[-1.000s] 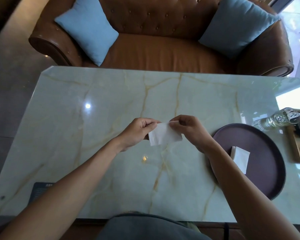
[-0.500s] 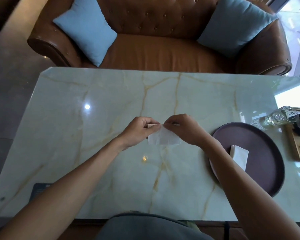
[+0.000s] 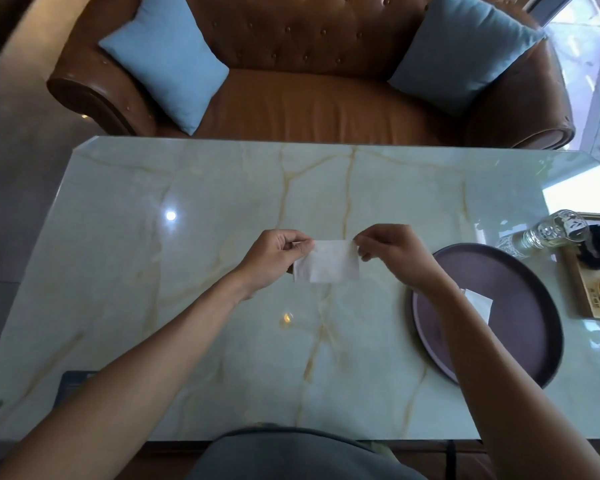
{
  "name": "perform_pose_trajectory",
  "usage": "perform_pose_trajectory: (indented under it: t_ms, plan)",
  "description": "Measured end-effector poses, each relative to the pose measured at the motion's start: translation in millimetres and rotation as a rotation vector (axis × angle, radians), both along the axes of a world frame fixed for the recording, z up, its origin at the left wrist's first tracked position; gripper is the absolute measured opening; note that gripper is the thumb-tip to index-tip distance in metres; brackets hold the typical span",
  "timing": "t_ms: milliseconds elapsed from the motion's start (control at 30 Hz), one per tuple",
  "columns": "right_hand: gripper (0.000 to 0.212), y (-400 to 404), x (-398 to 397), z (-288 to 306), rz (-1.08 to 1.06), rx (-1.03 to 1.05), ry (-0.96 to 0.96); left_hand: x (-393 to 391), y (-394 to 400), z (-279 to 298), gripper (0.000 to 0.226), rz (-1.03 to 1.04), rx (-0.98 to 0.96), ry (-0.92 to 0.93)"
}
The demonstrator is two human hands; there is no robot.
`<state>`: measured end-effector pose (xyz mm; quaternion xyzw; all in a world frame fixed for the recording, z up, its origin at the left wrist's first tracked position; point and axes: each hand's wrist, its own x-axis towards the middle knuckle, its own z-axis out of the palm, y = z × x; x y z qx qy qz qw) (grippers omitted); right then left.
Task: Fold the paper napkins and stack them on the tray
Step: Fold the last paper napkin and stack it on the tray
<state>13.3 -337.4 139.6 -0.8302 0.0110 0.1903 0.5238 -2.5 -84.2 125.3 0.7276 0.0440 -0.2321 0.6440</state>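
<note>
A small white paper napkin [image 3: 326, 261] hangs stretched flat above the middle of the marble table [image 3: 194, 334]. My left hand [image 3: 274, 258] pinches its upper left corner and my right hand [image 3: 392, 252] pinches its upper right corner. To the right lies a round dark tray [image 3: 527, 341]. One folded white napkin [image 3: 478, 303] rests on the tray, partly hidden behind my right forearm.
A glass bottle [image 3: 548, 233] lies on its side at the table's right edge beside a wooden stand [image 3: 593, 299] with dark items. A brown leather sofa [image 3: 309, 105] with two blue cushions stands beyond the table. A dark card [image 3: 73, 379] lies near the front left.
My hands have pulled apart, spreading the napkin out wider between them. The tray and its napkin have not moved.
</note>
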Motion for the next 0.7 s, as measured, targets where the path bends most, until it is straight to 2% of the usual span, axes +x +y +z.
perform_pose_trajectory:
  t_ms: [100,233,300,400,533,633,700]
  plan:
    - [0.018,-15.2,-3.9,1.4,-0.203,0.131,0.075,3.6,-2.0,1.6,0.020,0.026,-0.055,0.032]
    - [0.039,-13.7,-20.8,-0.8,-0.133,0.367,0.316,6.0,-17.8,3.8,0.020,-0.071,-0.087,0.046]
    - [0.039,-11.0,-28.5,-9.3,-0.106,0.441,0.369,6.7,-28.8,3.1,0.018,-0.102,-0.101,0.057]
    - [0.022,-17.8,-36.7,-21.4,-0.212,0.485,0.316,8.7,-45.6,0.2,0.016,-0.100,-0.129,0.100]
    - [0.023,-41.2,-49.8,-30.2,-0.372,0.516,0.257,10.6,-65.6,-18.4,0.030,-0.039,-0.140,0.213]
    - [0.023,-62.7,-63.0,-35.5,-0.453,0.492,0.238,8.4,-88.0,-33.0,0.014,-0.019,-0.104,0.238]
    - [0.021,-76.6,-73.7,-37.7,-0.514,0.499,0.234,8.5,-109.6,-37.6,0.012,-0.016,-0.052,0.212]
